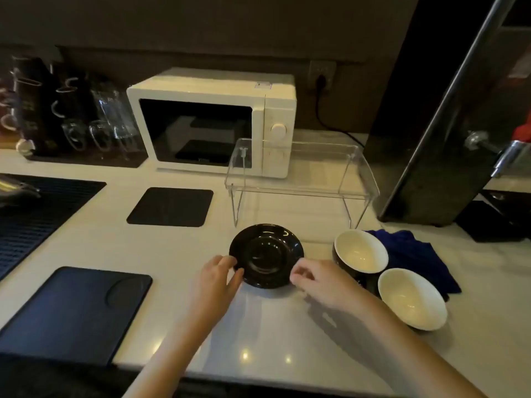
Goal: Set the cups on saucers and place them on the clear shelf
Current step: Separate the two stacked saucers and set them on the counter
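Observation:
A black glossy saucer [266,254] lies on the white counter in front of the clear shelf [301,183]. My left hand [217,282] grips its left rim with fingers and thumb. My right hand [319,281] pinches its right rim. Whether a second saucer lies under it I cannot tell. Two cups, dark outside and cream inside, stand to the right: one [360,251] close to the saucer, the other [412,298] nearer me. Nothing stands on the shelf.
A white microwave [212,122] stands behind the shelf. A blue cloth [416,254] lies behind the cups. Black mats [171,206] and a dark tray [74,311] lie to the left. Glasses [94,130] stand at the back left.

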Motion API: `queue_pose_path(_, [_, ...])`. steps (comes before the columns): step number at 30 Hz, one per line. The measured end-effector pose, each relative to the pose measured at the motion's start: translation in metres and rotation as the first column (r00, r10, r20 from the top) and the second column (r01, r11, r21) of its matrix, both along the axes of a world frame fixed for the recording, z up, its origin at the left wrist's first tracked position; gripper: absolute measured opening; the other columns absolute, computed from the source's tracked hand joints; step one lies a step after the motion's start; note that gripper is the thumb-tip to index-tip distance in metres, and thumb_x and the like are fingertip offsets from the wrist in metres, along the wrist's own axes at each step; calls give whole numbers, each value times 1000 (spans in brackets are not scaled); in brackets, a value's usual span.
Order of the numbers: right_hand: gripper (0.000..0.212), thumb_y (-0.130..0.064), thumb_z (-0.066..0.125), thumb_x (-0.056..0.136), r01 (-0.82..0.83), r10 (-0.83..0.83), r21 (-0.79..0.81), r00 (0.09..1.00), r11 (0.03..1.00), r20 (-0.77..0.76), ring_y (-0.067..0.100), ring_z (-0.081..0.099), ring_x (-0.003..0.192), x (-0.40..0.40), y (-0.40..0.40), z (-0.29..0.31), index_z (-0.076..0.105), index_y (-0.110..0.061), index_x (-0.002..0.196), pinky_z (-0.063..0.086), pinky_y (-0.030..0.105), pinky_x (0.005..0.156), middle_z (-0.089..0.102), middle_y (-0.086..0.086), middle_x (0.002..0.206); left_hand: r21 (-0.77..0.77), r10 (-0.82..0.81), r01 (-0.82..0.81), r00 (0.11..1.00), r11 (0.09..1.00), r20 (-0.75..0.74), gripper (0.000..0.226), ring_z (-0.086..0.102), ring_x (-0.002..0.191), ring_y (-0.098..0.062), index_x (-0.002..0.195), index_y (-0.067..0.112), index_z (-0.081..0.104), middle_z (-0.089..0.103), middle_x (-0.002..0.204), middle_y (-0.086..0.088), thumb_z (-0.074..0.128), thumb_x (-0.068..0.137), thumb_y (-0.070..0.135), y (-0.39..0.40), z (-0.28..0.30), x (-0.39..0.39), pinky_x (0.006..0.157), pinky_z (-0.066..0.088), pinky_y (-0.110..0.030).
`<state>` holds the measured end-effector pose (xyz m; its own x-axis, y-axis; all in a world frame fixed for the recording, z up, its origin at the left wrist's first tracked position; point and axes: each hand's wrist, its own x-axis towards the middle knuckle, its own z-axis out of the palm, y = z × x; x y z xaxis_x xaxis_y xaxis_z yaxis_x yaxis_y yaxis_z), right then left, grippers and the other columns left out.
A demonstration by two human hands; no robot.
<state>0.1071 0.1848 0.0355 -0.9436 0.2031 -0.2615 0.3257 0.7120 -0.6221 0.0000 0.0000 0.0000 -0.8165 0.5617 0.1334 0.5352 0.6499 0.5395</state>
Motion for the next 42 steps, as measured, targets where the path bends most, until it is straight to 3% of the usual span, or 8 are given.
queue_pose_path(3, [36,-32,48,92,188,-160,118,964,975,-214,16,62,83,-11,-1,-12,44,-16,123,53,33,74,65,1,92,60,96,-94,995,994,-29,48,46,120,-26,128,4,46,51,131,-15,54,87,27,7,-9,-6,98,36,-29])
queue_pose_path(6, [44,-36,49,90,337,-309,123,929,933,-202,19,60,83,-16,-8,-29,38,-10,123,45,25,61,62,4,96,13,127,-128,990,992,56,60,34,131,-27,137,3,31,39,142,-16,52,88,30,12,-18,-6,106,30,-32])
queue_pose_path(11, [36,-36,51,88,462,-466,-67,881,884,-77,22,61,86,-29,-9,-53,50,-6,108,51,34,70,64,8,98,74,203,-253,892,965,404,55,62,84,-20,135,5,36,67,92,-11,51,88,30,17,-20,-11,86,48,-29])
queue_pose_path(15, [21,-25,49,88,459,-473,-167,880,873,-54,24,61,76,-36,-7,-58,57,-5,91,52,39,69,64,11,82,277,50,-442,597,853,800,25,68,54,-19,109,-2,56,68,71,-17,50,89,11,18,-19,-14,62,60,-34])
queue_pose_path(24, [14,-9,46,88,477,-530,-368,846,798,-53,15,56,41,-29,-1,-47,59,-8,85,46,22,40,64,9,59,315,-141,-596,320,739,937,22,72,63,-29,101,6,56,73,73,-22,50,89,24,10,-18,-18,62,60,-38])
queue_pose_path(33, [14,-2,50,86,422,-598,-657,799,625,-55,20,65,45,3,0,-25,62,2,92,54,23,42,68,16,63,348,-129,-557,393,754,910,21,69,52,-24,90,4,59,70,57,-14,44,91,19,11,-19,-19,53,59,-32])
queue_pose_path(38, [14,0,51,86,357,-558,-739,829,571,-31,18,63,43,41,-6,-22,62,2,94,53,24,41,68,14,62,373,-56,-432,590,821,806,10,65,64,-23,80,7,66,65,70,-14,58,83,10,12,-26,-17,61,55,-33])
queue_pose_path(42, [18,4,50,85,322,-491,-785,871,530,26,20,61,39,65,-12,-28,65,0,93,50,24,36,66,15,59,326,2,-448,590,832,807,14,66,84,-31,92,9,66,68,90,-20,63,80,14,19,-29,-23,77,54,-41])
